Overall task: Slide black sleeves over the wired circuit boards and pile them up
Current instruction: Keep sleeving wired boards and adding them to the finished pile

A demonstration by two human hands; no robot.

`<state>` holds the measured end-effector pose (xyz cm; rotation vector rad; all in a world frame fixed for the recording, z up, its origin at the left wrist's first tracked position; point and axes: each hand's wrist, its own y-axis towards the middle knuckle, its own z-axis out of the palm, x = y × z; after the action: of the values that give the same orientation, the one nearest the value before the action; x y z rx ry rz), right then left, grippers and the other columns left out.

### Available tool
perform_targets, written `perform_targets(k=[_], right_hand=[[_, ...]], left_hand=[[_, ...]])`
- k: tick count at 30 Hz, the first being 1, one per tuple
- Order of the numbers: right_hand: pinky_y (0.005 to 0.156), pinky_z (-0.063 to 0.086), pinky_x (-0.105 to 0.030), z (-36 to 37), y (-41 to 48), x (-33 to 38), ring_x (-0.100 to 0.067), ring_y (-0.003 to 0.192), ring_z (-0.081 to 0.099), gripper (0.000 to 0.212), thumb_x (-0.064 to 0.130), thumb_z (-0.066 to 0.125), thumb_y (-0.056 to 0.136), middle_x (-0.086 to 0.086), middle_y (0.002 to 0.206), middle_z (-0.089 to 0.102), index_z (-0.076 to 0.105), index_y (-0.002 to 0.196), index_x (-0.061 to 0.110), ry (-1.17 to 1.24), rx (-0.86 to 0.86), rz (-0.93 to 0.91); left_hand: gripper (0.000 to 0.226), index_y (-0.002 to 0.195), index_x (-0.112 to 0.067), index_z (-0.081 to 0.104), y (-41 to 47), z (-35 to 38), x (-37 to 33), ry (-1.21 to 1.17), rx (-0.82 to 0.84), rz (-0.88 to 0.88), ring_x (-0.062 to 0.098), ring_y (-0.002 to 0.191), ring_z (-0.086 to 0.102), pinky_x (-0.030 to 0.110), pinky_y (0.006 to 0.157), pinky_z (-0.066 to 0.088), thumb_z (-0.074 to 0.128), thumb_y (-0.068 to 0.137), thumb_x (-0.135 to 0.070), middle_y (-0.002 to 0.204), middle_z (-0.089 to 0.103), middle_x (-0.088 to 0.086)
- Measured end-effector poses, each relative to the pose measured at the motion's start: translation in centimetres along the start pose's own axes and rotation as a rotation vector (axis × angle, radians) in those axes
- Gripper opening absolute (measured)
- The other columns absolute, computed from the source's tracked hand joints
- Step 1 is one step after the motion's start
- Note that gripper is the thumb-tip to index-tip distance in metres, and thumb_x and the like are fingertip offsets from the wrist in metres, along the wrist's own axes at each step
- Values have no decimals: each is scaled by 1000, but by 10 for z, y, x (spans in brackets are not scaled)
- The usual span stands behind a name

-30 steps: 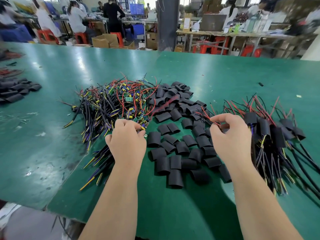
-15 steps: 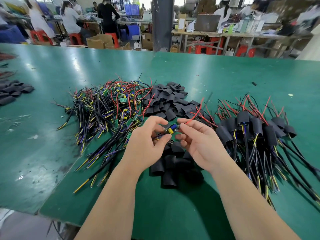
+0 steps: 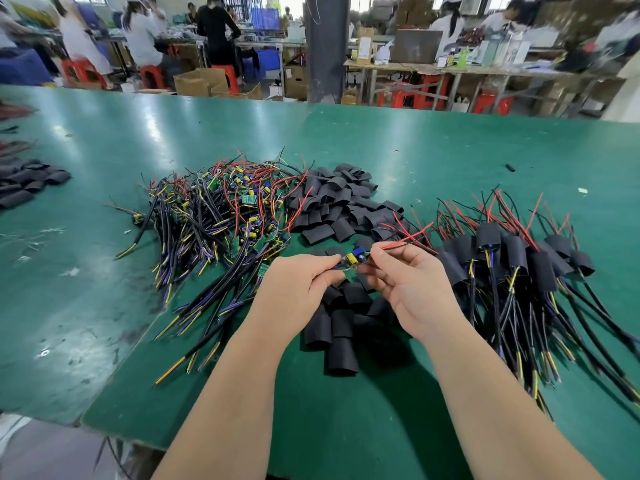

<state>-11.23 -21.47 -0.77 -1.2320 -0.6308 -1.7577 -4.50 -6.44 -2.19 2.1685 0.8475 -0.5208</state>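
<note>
Two hands: left hand [image 3: 298, 289] and right hand [image 3: 412, 289] meet just above the green table [image 3: 415, 150].
Left grip: fingers curled, thumb and forefinger pinching one end of a small circuit board [image 3: 355, 258].
Right grip: fingers curled, pinching the board's other end, where its red wire [image 3: 405, 239] trails off to the right.
Unsleeved boards [image 3: 221, 216]: tangled heap left of the hands.
Black sleeves [image 3: 341, 206]: loose heap beyond the hands, more lying beneath them.
Sleeved boards [image 3: 519, 258]: pile on the right.

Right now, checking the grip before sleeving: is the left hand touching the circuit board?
Touching. The head view shows the left hand pinching the circuit board at its left end, with no gap.
</note>
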Motion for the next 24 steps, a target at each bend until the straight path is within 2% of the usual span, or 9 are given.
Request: perform_targets(k=[3, 5, 8, 11, 14, 16, 18, 20, 24], right_hand=[[58, 55, -21, 0, 1, 0, -18, 66, 70, 11, 1, 60, 90, -4, 73, 72, 63, 82, 8, 6, 10, -35], [59, 54, -21, -3, 3, -1, -17, 67, 69, 12, -1, 58, 90, -4, 74, 71, 64, 85, 8, -6, 31, -51], [64, 53, -21, -8, 4, 2, -15, 72, 66, 22, -11, 55, 88, -3, 77, 72, 64, 95, 8, -71, 166, -55], [71, 54, -21, -6, 14, 5, -15, 81, 68, 43, -19, 52, 85, -2, 82, 74, 64, 98, 19, -497, 213, -103], [69, 50, -25, 10, 36, 0, -19, 74, 62, 34, -9, 55, 86, -4, 86, 72, 68, 98, 21, -958, 161, -229], [65, 46, -14, 28, 56, -4, -18, 74, 57, 30, -3, 55, 88, -5, 95, 66, 68, 110, 14, -1166, 214, -314], [91, 38, -12, 46, 76, -8, -18, 106, 55, 38, 5, 52, 91, -4, 121, 58, 58, 127, 15, -1531, 321, -404], [108, 27, -25, 60, 90, -10, -19, 129, 42, 43, 11, 49, 93, -2, 139, 48, 47, 136, 17, -1819, 457, -460], [101, 36, -30, 74, 98, -6, -24, 123, 47, 41, 12, 50, 90, -8, 131, 55, 52, 131, 9, -1913, 619, -452]], left_hand=[[26, 106, -12, 73, 0, 1, -2, 18, -3, 34, 14, 81, 66, 27, 76, 48, 54, 94, -26, 88, 73, -1], [25, 96, -14, 73, 0, 2, -1, -14, -16, 44, 6, 72, 60, 25, 69, 47, 53, 92, -27, 77, 70, -9], [13, 91, -17, 74, 1, 3, 4, -83, -58, 0, -1, 76, 61, 16, 68, 47, 63, 87, -20, 77, 70, -14], [16, 87, -19, 72, 3, 3, 7, -61, -89, 12, 6, 68, 61, 21, 62, 46, 57, 88, -24, 73, 69, -12], [17, 87, -18, 70, 6, 3, 7, -18, -142, 56, 11, 57, 56, 31, 56, 45, 54, 90, -23, 68, 67, -9], [18, 88, -15, 69, 8, 2, 7, -28, -188, 63, 16, 56, 55, 40, 58, 45, 53, 92, -21, 68, 65, -6], [20, 88, -12, 68, 9, 1, 8, -23, -213, 48, 20, 59, 56, 44, 61, 45, 50, 93, -21, 70, 65, -4], [22, 88, -11, 68, 9, 1, 9, -8, -210, 31, 23, 61, 56, 46, 64, 45, 49, 93, -21, 70, 65, -3], [17, 87, -9, 68, 9, 2, 11, 23, -219, 51, 26, 59, 53, 46, 60, 44, 53, 94, -14, 69, 64, -1]])
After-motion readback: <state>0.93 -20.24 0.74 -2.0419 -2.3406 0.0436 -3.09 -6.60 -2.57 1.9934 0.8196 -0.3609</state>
